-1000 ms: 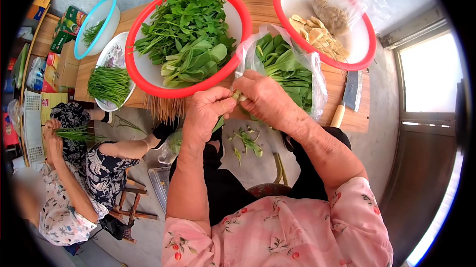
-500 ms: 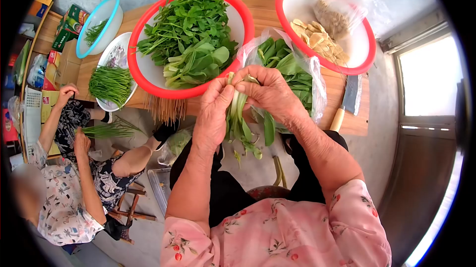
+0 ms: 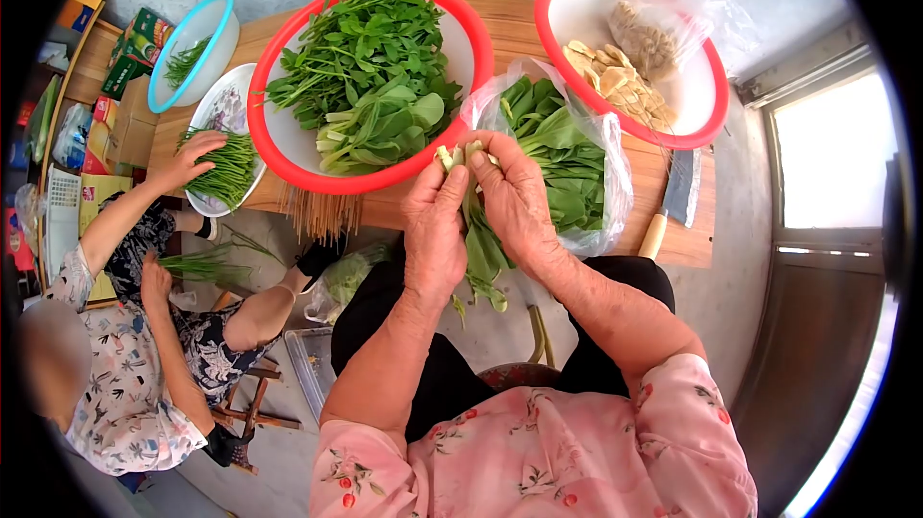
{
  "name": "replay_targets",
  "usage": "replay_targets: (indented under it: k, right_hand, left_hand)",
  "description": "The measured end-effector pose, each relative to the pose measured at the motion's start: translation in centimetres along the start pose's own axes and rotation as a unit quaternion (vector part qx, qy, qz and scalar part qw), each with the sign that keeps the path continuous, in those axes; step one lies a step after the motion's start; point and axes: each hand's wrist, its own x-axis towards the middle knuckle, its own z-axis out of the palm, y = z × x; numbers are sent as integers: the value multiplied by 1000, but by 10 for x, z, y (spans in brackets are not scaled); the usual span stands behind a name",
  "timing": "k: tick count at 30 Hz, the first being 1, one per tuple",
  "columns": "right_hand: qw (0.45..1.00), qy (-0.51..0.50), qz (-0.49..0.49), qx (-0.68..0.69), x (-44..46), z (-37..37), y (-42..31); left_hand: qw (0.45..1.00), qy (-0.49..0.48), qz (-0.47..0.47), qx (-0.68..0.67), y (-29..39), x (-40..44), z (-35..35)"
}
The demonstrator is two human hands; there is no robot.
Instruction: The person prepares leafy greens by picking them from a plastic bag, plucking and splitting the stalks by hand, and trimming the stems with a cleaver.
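Observation:
My left hand [image 3: 433, 215] and my right hand [image 3: 512, 193] meet in front of the table edge, both closed on a bunch of leafy greens [image 3: 487, 259]. The pale root end [image 3: 448, 157] sticks up between my fingertips, and the leaves hang down below. Just behind my right hand lies an open plastic bag [image 3: 618, 172] with more leafy greens [image 3: 567, 158] in it. To the left of the bag stands a large red-rimmed basin [image 3: 279, 158] with leafy sprigs [image 3: 370, 52] and trimmed greens [image 3: 385, 124].
Another red-rimmed basin [image 3: 713, 86] holds pale slices and a bagged brown food. A cleaver [image 3: 681, 189] lies at the table's right end. At left, a co-worker [image 3: 144, 364] sits near a white bowl [image 3: 248, 86] of long green stalks. A blue-rimmed basin [image 3: 159, 86] stands behind.
My hands have shifted on the greens, and my right hand is now more upright beside the left. The co-worker's one hand has moved up to the stalks in the white bowl.

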Motion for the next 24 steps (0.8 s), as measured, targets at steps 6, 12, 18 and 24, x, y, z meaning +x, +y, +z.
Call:
replay_targets:
  k: [6,12,18,24]
  right_hand:
    - [991,58,-84,-84,2,5,-3]
    - [934,47,-186,-302,6,4,1]
    - [902,-22,-182,-391,-4,-15,-3]
    - [993,-72,-72,-56,-35,-39,-17]
  left_hand:
    - [997,-9,-37,-60,5,0,9]
    - [994,-48,-47,-82,7,3,12]
    - [994,-69,-63,-50,2,-12,4]
    - [985,-88,-113,94,9,-34,11]
